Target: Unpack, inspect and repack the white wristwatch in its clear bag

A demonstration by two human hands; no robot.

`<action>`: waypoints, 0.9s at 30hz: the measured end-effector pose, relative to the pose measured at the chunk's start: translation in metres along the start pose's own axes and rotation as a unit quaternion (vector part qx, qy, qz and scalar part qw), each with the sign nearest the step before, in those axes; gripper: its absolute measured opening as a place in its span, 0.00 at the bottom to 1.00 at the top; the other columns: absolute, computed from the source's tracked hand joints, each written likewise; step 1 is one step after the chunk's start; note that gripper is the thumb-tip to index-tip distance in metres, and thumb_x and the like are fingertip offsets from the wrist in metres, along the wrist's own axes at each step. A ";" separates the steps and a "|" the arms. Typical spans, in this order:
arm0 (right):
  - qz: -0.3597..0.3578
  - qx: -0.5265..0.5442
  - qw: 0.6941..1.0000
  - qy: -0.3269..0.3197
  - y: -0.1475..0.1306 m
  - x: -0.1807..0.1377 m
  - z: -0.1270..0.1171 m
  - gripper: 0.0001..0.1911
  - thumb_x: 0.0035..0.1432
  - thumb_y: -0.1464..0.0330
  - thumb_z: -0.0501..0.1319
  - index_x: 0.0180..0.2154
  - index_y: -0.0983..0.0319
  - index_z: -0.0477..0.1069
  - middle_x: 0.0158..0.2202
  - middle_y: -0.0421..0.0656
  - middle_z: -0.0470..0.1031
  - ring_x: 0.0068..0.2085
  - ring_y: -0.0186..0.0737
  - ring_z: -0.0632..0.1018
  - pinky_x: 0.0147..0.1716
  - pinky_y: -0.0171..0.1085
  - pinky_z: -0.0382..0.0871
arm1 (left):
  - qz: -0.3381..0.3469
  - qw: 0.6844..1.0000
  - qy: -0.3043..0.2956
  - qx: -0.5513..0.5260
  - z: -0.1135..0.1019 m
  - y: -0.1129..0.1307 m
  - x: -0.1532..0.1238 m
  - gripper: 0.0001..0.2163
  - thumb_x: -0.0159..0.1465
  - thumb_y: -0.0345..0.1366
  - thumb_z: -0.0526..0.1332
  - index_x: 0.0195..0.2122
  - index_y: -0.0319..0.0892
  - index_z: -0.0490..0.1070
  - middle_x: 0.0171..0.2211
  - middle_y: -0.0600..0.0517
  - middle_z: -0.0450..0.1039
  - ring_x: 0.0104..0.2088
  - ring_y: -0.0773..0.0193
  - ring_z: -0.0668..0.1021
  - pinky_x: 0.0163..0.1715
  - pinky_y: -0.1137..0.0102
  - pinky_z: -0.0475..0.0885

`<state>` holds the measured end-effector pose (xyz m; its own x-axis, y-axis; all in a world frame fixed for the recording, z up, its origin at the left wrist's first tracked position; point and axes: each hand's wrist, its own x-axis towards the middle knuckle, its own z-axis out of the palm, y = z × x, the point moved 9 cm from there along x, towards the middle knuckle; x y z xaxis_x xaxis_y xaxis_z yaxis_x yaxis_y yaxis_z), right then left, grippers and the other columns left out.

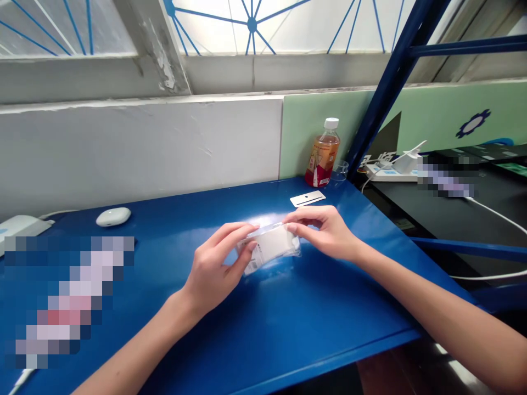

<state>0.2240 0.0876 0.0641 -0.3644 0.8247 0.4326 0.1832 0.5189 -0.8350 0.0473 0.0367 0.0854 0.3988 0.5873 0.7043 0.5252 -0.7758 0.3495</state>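
A small clear plastic package [272,247] with a white insert is held just above the blue table [288,329], near its middle. My left hand [216,269] grips the package's left end, fingers curled round it. My right hand [325,230] pinches the right end with thumb and fingertips. Both hands hold the package between them.
A white card [307,198] lies on the table behind the hands. A bottle of orange drink [323,153] stands at the back right by a blue shelf post [387,88]. A white mouse-like object [113,216] sits at the back left. A white power strip [391,173] lies on the dark surface to the right.
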 end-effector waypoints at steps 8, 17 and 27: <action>0.188 0.084 0.978 -0.026 0.051 0.000 0.007 0.16 0.53 0.60 0.69 0.36 0.66 0.78 0.28 0.44 0.79 0.27 0.36 0.78 0.25 0.34 0.73 | -0.054 0.989 -0.137 0.026 0.027 -0.026 -0.009 0.27 0.62 0.41 0.68 0.60 0.43 0.64 0.56 0.43 0.68 0.55 0.51 0.74 0.53 0.59 0.74; 0.034 -0.247 0.967 -0.055 0.025 0.002 0.002 0.11 0.61 0.63 0.62 0.40 0.64 0.78 0.34 0.46 0.76 0.32 0.38 0.75 0.33 0.39 0.70 | -0.075 0.971 -0.222 0.053 0.043 -0.041 -0.018 0.27 0.64 0.44 0.64 0.62 0.44 0.64 0.57 0.41 0.68 0.55 0.47 0.74 0.51 0.54 0.75; -0.086 -0.299 0.933 -0.181 0.012 -0.006 0.021 0.29 0.54 0.53 0.68 0.53 0.63 0.73 0.49 0.53 0.74 0.48 0.50 0.74 0.46 0.48 0.71 | -0.068 0.964 -0.250 0.058 0.045 -0.041 -0.016 0.27 0.64 0.46 0.63 0.63 0.47 0.64 0.56 0.43 0.70 0.53 0.48 0.73 0.51 0.53 0.73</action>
<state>0.2090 0.0847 0.0441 -0.6992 0.6446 0.3092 0.5318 0.7580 -0.3776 0.0532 0.0697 0.0323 0.6172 0.7423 0.2609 0.6676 -0.6695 0.3257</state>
